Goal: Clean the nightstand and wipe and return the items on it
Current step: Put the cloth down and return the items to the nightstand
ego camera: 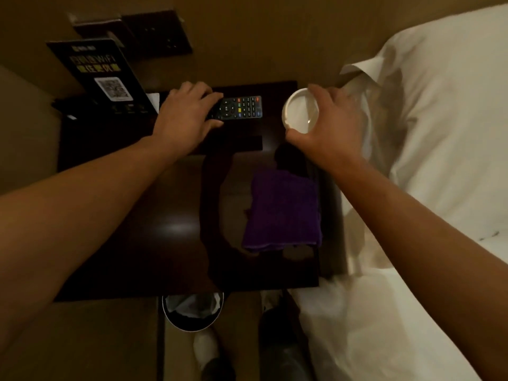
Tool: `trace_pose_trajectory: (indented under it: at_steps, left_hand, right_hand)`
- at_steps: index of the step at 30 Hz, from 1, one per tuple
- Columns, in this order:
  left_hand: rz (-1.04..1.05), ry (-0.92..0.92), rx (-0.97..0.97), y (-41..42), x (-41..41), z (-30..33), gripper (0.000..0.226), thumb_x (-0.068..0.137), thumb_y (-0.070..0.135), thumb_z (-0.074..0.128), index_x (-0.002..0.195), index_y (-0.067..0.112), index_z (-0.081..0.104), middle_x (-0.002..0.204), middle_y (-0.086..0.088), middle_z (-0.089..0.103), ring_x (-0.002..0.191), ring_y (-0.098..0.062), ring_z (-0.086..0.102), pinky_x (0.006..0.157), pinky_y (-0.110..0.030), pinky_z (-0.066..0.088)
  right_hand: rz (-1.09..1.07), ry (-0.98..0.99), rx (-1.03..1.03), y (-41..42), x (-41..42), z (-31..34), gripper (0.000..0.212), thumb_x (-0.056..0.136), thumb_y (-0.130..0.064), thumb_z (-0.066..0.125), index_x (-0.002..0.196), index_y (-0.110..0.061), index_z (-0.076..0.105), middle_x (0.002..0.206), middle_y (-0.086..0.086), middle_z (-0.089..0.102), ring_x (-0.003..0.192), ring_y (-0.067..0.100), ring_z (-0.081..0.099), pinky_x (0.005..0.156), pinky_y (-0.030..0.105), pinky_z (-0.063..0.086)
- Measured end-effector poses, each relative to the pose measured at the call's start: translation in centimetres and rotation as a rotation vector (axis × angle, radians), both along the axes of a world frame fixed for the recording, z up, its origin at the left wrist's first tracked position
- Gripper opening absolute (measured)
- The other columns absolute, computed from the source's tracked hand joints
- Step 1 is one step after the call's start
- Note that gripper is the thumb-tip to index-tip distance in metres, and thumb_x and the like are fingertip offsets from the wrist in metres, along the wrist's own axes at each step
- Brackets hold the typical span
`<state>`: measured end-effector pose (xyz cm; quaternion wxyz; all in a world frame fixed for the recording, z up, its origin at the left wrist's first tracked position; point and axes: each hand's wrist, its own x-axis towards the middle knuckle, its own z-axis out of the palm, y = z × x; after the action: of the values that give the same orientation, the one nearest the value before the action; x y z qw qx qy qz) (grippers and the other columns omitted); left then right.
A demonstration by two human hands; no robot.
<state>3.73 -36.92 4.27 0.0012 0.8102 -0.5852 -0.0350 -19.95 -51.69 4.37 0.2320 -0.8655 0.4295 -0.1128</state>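
Note:
A dark glossy nightstand [154, 229] fills the middle of the view. At its back lies a black remote control [242, 108] with coloured buttons; my left hand [184, 114] grips its left end, fingers curled over it. My right hand [334, 125] holds a round white ashtray [299, 111] by its rim at the back right, tilted and lifted a little off the top. A folded purple cloth [283, 210] lies flat on the nightstand's right half, apart from both hands.
A black WiFi sign [101, 78] with a QR code stands at the back left, wall switch panels [156, 33] behind it. A bed with white pillow [439, 119] borders the right. A lined bin [192, 312] sits on the floor below the front edge.

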Motion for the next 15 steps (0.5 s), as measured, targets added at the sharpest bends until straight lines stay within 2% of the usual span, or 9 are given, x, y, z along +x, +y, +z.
trace_pose_trajectory:
  at_steps: [4,15]
  left_hand:
    - [0.029,-0.018,0.018,-0.7,2.9,-1.0,0.058,0.095,0.034,0.066,0.145,0.01,0.05,0.135,-0.015,0.053,0.121,-0.038,0.048,0.099,-0.052,0.041]
    - [0.08,-0.035,0.073,-1.6,6.9,-4.4,0.059,0.095,0.033,0.066,0.146,0.011,0.048,0.135,-0.015,0.051,0.122,-0.038,0.045,0.096,-0.051,0.04]
  right_hand:
    - [0.063,0.051,0.007,-2.0,3.9,-2.2,0.089,0.074,-0.053,0.077,0.152,-0.023,0.044,0.145,0.009,0.05,0.132,0.033,0.046,0.1,0.046,0.046]
    - [0.188,0.118,-0.013,-5.1,10.2,-5.4,0.088,0.075,-0.049,0.079,0.151,-0.02,0.046,0.143,0.012,0.051,0.129,0.036,0.047,0.101,0.046,0.045]
